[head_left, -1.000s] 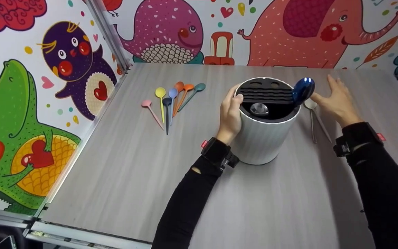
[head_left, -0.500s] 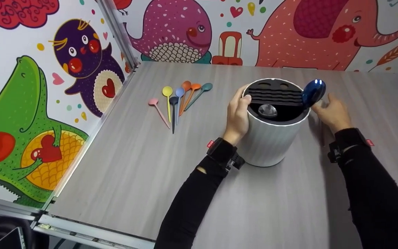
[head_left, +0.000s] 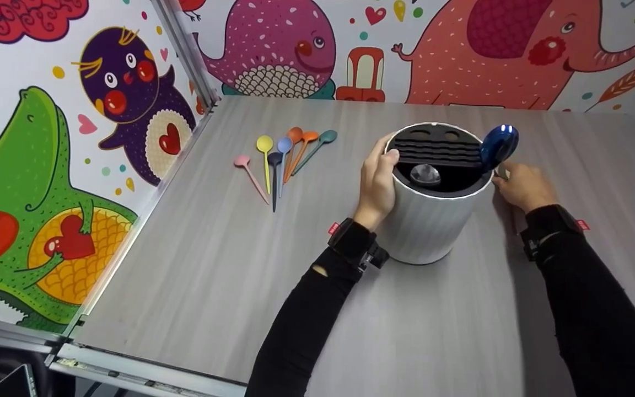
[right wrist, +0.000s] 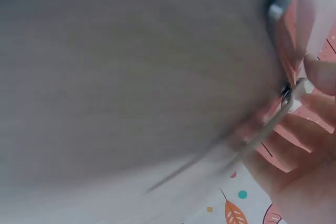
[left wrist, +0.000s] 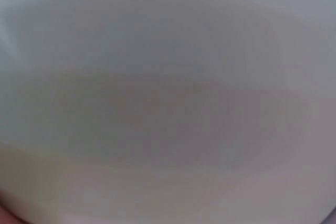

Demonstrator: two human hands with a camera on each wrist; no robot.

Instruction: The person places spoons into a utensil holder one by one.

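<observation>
A pale grey, round utensil holder with a black slotted top stands upright on the table. My left hand grips its left side, thumb at the rim; its wall fills the left wrist view. A shiny blue spoon leans out over the right rim, and a shiny silver spoon bowl shows inside the opening. Beside the holder, my right hand pinches a light metal spoon near its bowl. Its handle runs blurred to the lower left in the right wrist view, near another thin handle.
Several small coloured spoons lie fanned out left of the holder, among them a pink spoon, a yellow spoon and a teal spoon. Cartoon-printed panels stand behind and left of the grey table.
My right hand has come down and left to the spoons beside the holder and closed on one. The left hand keeps its grip on the holder; the head view has shifted slightly.
</observation>
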